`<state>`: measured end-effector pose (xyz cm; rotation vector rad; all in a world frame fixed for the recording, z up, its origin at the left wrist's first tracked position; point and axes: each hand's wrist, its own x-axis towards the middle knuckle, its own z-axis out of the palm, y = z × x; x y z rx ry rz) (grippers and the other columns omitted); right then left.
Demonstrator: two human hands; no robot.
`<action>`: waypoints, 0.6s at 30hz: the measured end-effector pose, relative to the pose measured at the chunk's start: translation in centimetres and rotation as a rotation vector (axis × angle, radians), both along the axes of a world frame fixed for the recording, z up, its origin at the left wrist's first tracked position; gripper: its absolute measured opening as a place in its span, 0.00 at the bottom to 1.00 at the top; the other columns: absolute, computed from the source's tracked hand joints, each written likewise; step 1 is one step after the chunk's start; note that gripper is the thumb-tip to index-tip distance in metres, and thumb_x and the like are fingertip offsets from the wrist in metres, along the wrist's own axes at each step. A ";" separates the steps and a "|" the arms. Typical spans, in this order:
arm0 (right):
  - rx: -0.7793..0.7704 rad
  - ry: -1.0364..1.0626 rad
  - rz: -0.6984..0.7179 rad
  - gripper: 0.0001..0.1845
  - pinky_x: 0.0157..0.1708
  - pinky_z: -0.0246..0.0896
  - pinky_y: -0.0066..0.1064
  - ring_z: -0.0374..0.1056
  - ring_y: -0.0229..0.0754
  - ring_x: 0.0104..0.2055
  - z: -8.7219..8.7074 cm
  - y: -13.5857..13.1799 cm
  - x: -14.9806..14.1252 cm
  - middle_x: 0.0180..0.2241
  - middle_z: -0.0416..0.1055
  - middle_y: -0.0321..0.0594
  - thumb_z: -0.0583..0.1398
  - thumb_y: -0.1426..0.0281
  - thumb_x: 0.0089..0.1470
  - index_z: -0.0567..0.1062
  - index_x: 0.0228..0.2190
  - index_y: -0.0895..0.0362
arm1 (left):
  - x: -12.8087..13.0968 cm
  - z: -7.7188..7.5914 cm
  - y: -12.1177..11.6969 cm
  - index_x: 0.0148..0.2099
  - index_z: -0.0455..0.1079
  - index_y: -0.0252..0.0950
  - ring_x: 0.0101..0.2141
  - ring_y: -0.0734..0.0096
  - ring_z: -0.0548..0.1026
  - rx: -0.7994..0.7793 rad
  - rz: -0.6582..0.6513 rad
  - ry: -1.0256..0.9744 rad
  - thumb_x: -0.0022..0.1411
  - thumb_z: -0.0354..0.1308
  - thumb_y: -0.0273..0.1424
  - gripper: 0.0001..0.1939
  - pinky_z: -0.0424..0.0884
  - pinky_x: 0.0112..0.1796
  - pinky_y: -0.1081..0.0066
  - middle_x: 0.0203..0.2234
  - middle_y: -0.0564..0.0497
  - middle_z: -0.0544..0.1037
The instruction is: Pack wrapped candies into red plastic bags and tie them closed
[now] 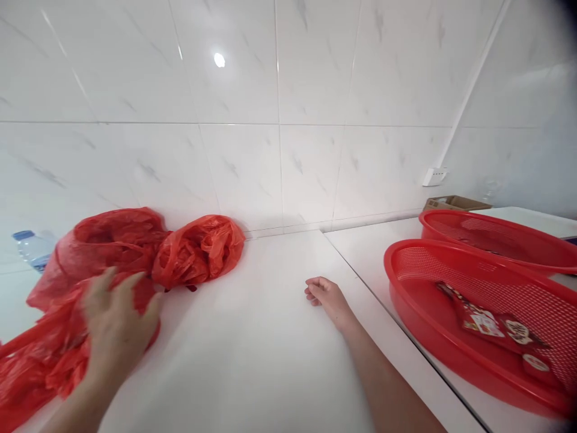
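My left hand (115,319) lies with fingers spread on a heap of crumpled red plastic bags (103,246) at the left of the white table (252,349). A smaller knotted red bag (202,249) sits just right of the heap, against the tiled wall. My right hand (325,296) rests on the table's middle, fingers loosely curled, holding nothing. Right of it stands a red mesh basket (406,288) with red snack packets (493,325) inside.
A second red basket (496,231) stands behind the first on the adjoining white surface. A cardboard box (455,202) sits by the far wall under a wall socket (435,175). A water bottle (32,248) stands at the far left.
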<state>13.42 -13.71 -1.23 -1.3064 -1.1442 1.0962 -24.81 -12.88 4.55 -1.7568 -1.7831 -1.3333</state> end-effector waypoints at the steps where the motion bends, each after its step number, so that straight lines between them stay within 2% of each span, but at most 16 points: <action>1: 0.003 -0.011 0.002 0.13 0.34 0.64 0.33 0.70 0.40 0.34 0.0 -0.1 0.0 0.33 0.73 0.40 0.57 0.63 0.49 0.72 0.36 0.57 | 1.1 -0.4 0.5 0.52 0.58 0.53 0.61 0.53 0.49 0.036 -0.098 0.108 0.54 0.56 0.36 0.22 0.47 0.59 0.51 0.63 0.64 0.47; 3: 0.007 -0.029 0.010 0.14 0.35 0.63 0.33 0.70 0.41 0.35 0.0 -0.2 0.0 0.33 0.72 0.40 0.57 0.63 0.49 0.72 0.36 0.57 | 2.8 -1.2 2.1 0.50 0.63 0.46 0.60 0.50 0.53 0.025 -0.246 0.240 0.52 0.57 0.34 0.21 0.52 0.58 0.51 0.61 0.53 0.54; 5: 0.004 -0.037 0.020 0.14 0.36 0.63 0.34 0.69 0.41 0.35 -0.1 -0.2 0.0 0.33 0.72 0.40 0.56 0.63 0.50 0.72 0.36 0.57 | 4.2 -1.9 3.9 0.50 0.64 0.40 0.59 0.51 0.56 -0.104 -0.315 0.261 0.52 0.57 0.33 0.21 0.56 0.57 0.53 0.60 0.45 0.55; 7: -0.004 -0.038 0.029 0.14 0.36 0.63 0.34 0.69 0.41 0.35 -0.1 -0.1 0.1 0.33 0.72 0.40 0.56 0.63 0.50 0.72 0.36 0.57 | 5.6 -2.3 5.6 0.55 0.59 0.39 0.59 0.54 0.56 -0.179 -0.304 0.151 0.54 0.55 0.34 0.26 0.58 0.56 0.54 0.60 0.42 0.54; 9: -0.009 -0.035 0.036 0.15 0.37 0.64 0.35 0.69 0.41 0.35 -0.1 0.0 0.3 0.33 0.72 0.40 0.56 0.62 0.50 0.72 0.37 0.57 | 7.0 -2.2 6.9 0.62 0.49 0.39 0.60 0.56 0.54 -0.170 -0.261 0.002 0.56 0.55 0.37 0.33 0.57 0.56 0.54 0.60 0.41 0.53; 12: -0.015 -0.011 0.037 0.16 0.36 0.64 0.35 0.69 0.41 0.35 -0.1 0.0 0.6 0.33 0.72 0.40 0.57 0.60 0.49 0.72 0.37 0.57 | 8.5 -1.7 8.6 0.65 0.40 0.39 0.62 0.52 0.48 -0.173 -0.151 -0.141 0.54 0.57 0.41 0.43 0.56 0.55 0.51 0.62 0.38 0.49; 15: -0.025 0.021 0.034 0.16 0.35 0.64 0.35 0.69 0.41 0.35 0.0 0.1 0.8 0.33 0.72 0.40 0.58 0.59 0.48 0.73 0.36 0.57 | 8.9 -1.7 10.1 0.65 0.40 0.40 0.61 0.44 0.49 -0.276 -0.083 -0.112 0.51 0.60 0.39 0.45 0.57 0.54 0.49 0.63 0.37 0.46; 16: -0.028 0.028 0.035 0.16 0.35 0.64 0.35 0.69 0.41 0.34 0.0 0.1 0.8 0.33 0.72 0.41 0.58 0.59 0.48 0.73 0.36 0.57 | 8.8 -1.9 10.5 0.65 0.42 0.40 0.60 0.43 0.52 -0.311 -0.084 -0.079 0.51 0.59 0.37 0.43 0.57 0.53 0.49 0.62 0.37 0.48; 18: -0.035 0.033 0.042 0.16 0.35 0.65 0.35 0.69 0.41 0.35 0.1 0.2 0.9 0.33 0.72 0.41 0.58 0.59 0.48 0.73 0.36 0.57 | 8.5 -2.6 11.1 0.63 0.49 0.39 0.55 0.44 0.61 -0.358 -0.110 -0.043 0.50 0.59 0.32 0.39 0.60 0.50 0.52 0.58 0.37 0.59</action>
